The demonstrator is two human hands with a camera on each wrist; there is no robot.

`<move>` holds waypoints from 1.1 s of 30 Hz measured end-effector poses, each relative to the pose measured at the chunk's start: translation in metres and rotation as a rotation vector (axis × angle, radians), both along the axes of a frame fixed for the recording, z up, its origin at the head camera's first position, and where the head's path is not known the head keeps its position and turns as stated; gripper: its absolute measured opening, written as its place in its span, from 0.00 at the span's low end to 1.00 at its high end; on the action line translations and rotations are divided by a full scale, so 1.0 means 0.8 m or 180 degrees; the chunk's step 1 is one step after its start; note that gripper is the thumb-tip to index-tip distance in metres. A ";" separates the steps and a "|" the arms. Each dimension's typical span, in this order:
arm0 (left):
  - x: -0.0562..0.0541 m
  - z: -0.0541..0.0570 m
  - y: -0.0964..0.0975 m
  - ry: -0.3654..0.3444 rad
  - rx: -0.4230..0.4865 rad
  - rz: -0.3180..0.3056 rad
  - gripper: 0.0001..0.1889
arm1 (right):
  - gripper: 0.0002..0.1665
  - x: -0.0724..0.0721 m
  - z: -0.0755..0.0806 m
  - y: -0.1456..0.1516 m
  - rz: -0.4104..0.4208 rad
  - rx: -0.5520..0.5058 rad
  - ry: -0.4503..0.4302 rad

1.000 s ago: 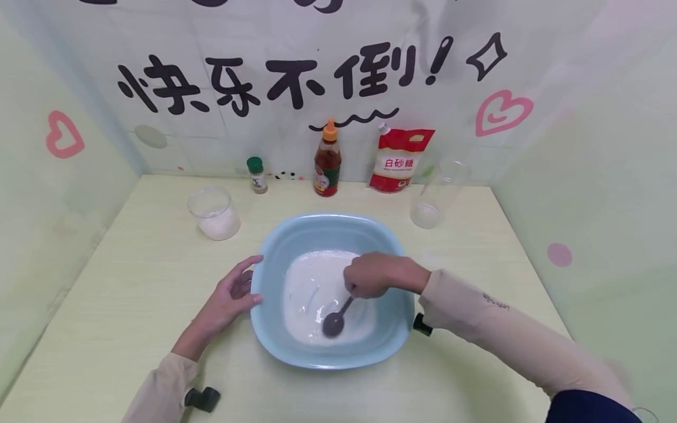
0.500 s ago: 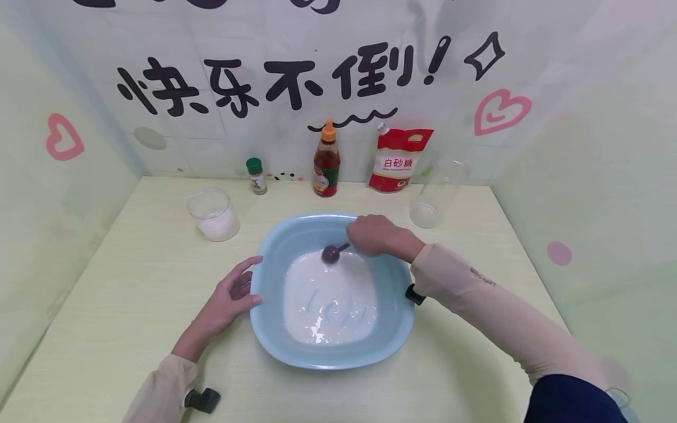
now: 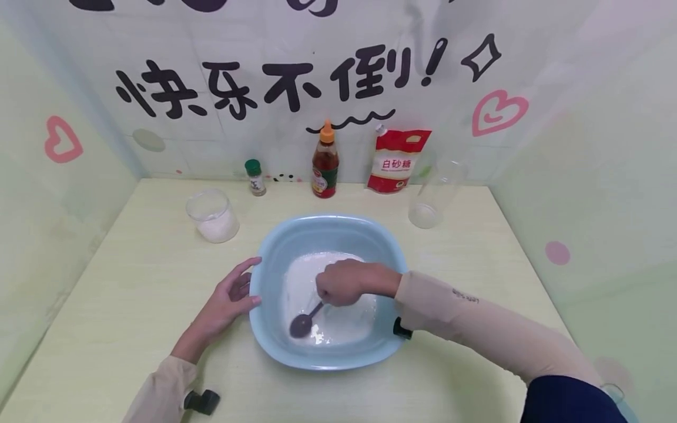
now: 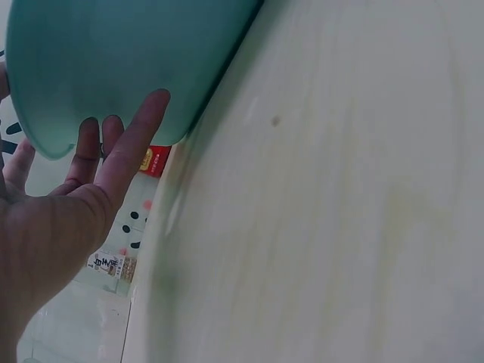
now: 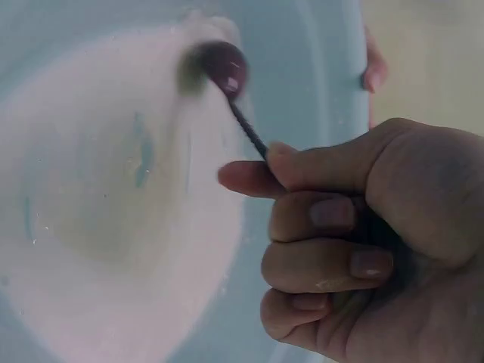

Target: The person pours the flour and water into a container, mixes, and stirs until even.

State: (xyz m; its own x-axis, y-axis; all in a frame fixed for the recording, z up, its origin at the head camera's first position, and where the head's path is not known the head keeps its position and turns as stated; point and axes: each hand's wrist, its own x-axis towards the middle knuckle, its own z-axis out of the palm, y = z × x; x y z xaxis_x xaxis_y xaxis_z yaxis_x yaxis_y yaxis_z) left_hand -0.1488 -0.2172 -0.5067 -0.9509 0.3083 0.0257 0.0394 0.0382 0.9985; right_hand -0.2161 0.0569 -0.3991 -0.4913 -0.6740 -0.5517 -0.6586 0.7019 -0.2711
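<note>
A light blue basin (image 3: 264, 336) stands mid-table with a shallow white liquid (image 3: 338, 326) spread over its bottom. Over that liquid, my right hand (image 3: 346, 282) grips the thin handle of a dark purple-brown spoon (image 3: 301, 325). The spoon's round bowl (image 5: 225, 68) is at the white mixture near the basin's left front; whether it dips in I cannot tell. On the left, my left hand (image 3: 227, 299) touches the basin's outer wall with its fingertips, the fingers (image 4: 140, 136) mostly straight. The right palm hides most of the handle.
Behind the basin stand a glass cup (image 3: 214, 218) with white powder, a green-capped shaker (image 3: 255, 178), a sauce bottle (image 3: 325, 164), a red-and-white sugar pouch (image 3: 396, 161) and a tall clear glass (image 3: 425, 212). Walls border the table on three sides.
My right hand has swept the spoon from the lower middle to the basin's back, then forward and left to the left front. My left hand has stayed at the basin's side.
</note>
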 end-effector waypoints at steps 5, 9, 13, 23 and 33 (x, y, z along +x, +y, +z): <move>0.001 -0.002 -0.003 -0.0005 -0.0028 0.0008 0.37 | 0.05 -0.007 0.008 0.034 -0.0127 0.0312 -0.0017; 0.001 -0.001 -0.004 -0.0004 -0.0021 0.0016 0.38 | 0.04 -0.035 0.017 0.062 -0.0448 0.0307 0.0258; 0.001 0.000 -0.004 -0.0011 -0.0019 -0.0004 0.38 | 0.05 -0.057 0.016 0.070 -0.0746 0.0108 0.0540; 0.000 -0.002 -0.001 0.0001 0.0106 -0.0035 0.38 | 0.09 -0.044 0.003 0.016 -0.0295 -0.0165 0.0576; 0.001 -0.003 -0.001 0.0013 0.0040 -0.0003 0.38 | 0.09 -0.003 -0.008 0.020 -0.0055 0.0204 0.0033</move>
